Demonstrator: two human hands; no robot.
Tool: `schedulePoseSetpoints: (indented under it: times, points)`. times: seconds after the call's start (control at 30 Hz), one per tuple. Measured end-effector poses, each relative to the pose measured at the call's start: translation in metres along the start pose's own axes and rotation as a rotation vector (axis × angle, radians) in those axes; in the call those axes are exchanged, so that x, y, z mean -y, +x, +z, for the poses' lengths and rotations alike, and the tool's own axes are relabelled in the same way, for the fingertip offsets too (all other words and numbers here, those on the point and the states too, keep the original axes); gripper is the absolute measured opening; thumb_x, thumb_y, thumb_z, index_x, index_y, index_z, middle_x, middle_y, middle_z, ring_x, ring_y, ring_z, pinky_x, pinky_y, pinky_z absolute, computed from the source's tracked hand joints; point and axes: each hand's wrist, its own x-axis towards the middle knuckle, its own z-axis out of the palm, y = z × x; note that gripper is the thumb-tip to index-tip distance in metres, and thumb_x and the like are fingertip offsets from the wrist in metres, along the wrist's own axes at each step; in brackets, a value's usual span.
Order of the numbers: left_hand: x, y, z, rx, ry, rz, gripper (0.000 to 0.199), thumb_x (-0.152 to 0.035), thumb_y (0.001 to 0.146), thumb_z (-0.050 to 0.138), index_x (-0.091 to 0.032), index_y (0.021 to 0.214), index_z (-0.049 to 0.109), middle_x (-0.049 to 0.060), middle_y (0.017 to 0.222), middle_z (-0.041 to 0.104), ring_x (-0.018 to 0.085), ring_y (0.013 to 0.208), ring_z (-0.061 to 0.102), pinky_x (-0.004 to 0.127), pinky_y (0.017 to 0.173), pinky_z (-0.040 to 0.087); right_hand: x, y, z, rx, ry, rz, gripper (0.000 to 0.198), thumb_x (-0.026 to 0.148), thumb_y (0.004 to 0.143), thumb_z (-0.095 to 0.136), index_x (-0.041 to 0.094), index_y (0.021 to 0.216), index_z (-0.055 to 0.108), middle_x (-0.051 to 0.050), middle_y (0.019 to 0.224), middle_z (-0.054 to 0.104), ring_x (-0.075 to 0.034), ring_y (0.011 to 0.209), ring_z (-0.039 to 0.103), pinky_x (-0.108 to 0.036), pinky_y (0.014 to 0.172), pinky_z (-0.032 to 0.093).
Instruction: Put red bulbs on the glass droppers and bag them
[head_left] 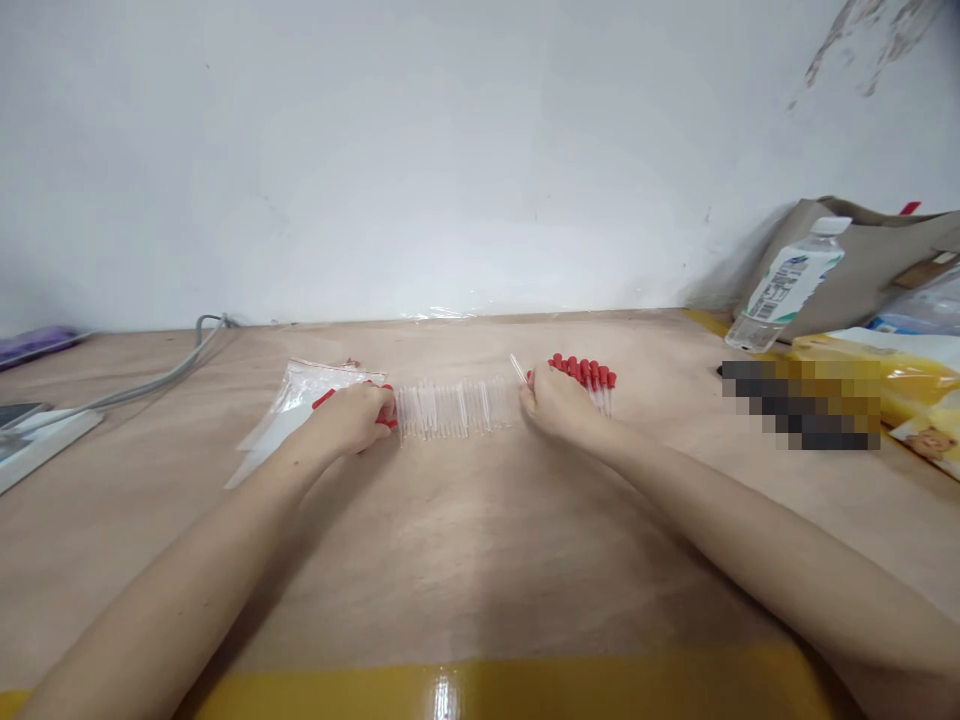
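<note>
My right hand (561,402) is closed around a dropper; its clear glass tube (518,368) sticks out to the upper left and a bit of red shows at the fingers. Just behind this hand lie several finished-looking droppers with red rubber bulbs (585,370) on clear tubes. On the left, my left hand (361,415) curls its fingers down onto loose red rubber bulbs (324,398), pinching at one; the fingers partly hide it. Between the hands, a row of bare clear glass tubes (454,408) lies side by side on the table.
A clear zip bag (274,410) lies under and beside the left forearm. Far left are a grey cable (169,375) and a white-edged device (52,440). At right stand a tilted water bottle (787,285), a grey bag (862,260) and a yellow package (847,350). A wall bounds the table (450,560).
</note>
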Motion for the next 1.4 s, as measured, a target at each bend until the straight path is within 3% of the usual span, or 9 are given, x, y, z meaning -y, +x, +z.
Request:
schedulePoseSetpoints:
  times: [0.2,0.37,0.53,0.63,0.8,0.9,1.13,1.4]
  points:
    - [0.001,0.004,0.016,-0.051,0.012,0.014,0.013,-0.01,0.064,0.056,-0.014,0.054,0.05,0.0,0.061,0.048,0.011,0.052,0.038,0.021,0.049,0.023,-0.031,-0.033,0.016,-0.149,0.075,-0.369,0.016,0.027,0.09,0.036,0.017,0.087,0.049,-0.006,0.08,0.061,-0.018,0.069,0.054,-0.029,0.064,0.037]
    - [-0.002,0.0,0.008,-0.076,-0.007,0.01,0.021,-0.008,0.064,0.054,-0.016,0.048,0.042,-0.001,0.052,0.043,0.011,0.047,0.035,0.022,0.048,0.022,-0.038,-0.048,0.029,-0.249,0.101,-0.564,0.02,0.025,0.09,0.039,0.015,0.099,0.055,-0.007,0.087,0.064,-0.018,0.08,0.055,-0.031,0.074,0.037]
    - [-0.026,-0.005,0.003,-0.119,-0.119,0.101,0.005,-0.021,0.075,0.053,-0.018,0.072,0.052,0.002,0.071,0.058,0.017,0.064,0.052,0.025,0.056,0.034,-0.034,-0.05,0.027,-0.25,0.16,-0.557,0.023,0.024,0.09,0.037,0.016,0.094,0.059,-0.007,0.086,0.062,-0.016,0.076,0.054,-0.03,0.071,0.038]
    - [-0.051,-0.007,0.022,-0.21,-0.371,0.271,0.009,-0.027,0.085,0.045,-0.018,0.087,0.048,0.003,0.082,0.06,0.016,0.072,0.057,0.027,0.063,0.041,-0.033,-0.052,0.026,-0.253,0.206,-0.544,0.021,0.024,0.09,0.038,0.016,0.093,0.057,-0.007,0.086,0.062,-0.016,0.076,0.054,-0.029,0.071,0.038]
    - [-0.081,-0.011,0.062,-0.382,-0.58,0.297,0.014,-0.029,0.085,0.049,-0.018,0.094,0.049,0.003,0.084,0.059,0.014,0.075,0.056,0.026,0.066,0.045,-0.032,-0.055,0.025,-0.277,0.254,-0.573,0.02,0.024,0.089,0.039,0.016,0.091,0.057,-0.004,0.078,0.064,-0.013,0.062,0.052,-0.029,0.069,0.035]
    - [-0.085,-0.013,0.07,-0.39,-0.593,0.336,0.016,-0.03,0.085,0.05,-0.018,0.095,0.054,0.003,0.085,0.058,0.014,0.076,0.055,0.025,0.067,0.045,-0.031,-0.056,0.024,-0.275,0.261,-0.61,0.02,0.025,0.089,0.039,0.015,0.089,0.057,-0.003,0.074,0.064,-0.011,0.059,0.051,-0.029,0.069,0.033]
    - [-0.085,-0.012,0.065,-0.384,-0.588,0.338,0.015,-0.029,0.086,0.049,-0.017,0.09,0.057,0.003,0.083,0.059,0.013,0.072,0.054,0.025,0.065,0.043,-0.03,-0.055,0.025,-0.202,0.23,-0.617,0.022,0.026,0.09,0.038,0.016,0.089,0.057,-0.003,0.075,0.064,-0.012,0.061,0.051,-0.029,0.07,0.032]
    - [-0.083,-0.01,0.069,-0.407,-0.644,0.358,0.014,-0.027,0.085,0.052,-0.018,0.091,0.061,0.001,0.082,0.066,0.013,0.073,0.059,0.023,0.067,0.045,-0.029,-0.053,0.022,-0.114,0.353,-0.638,0.019,0.026,0.088,0.043,0.018,0.089,0.059,-0.001,0.07,0.062,-0.012,0.062,0.05,-0.028,0.069,0.032]
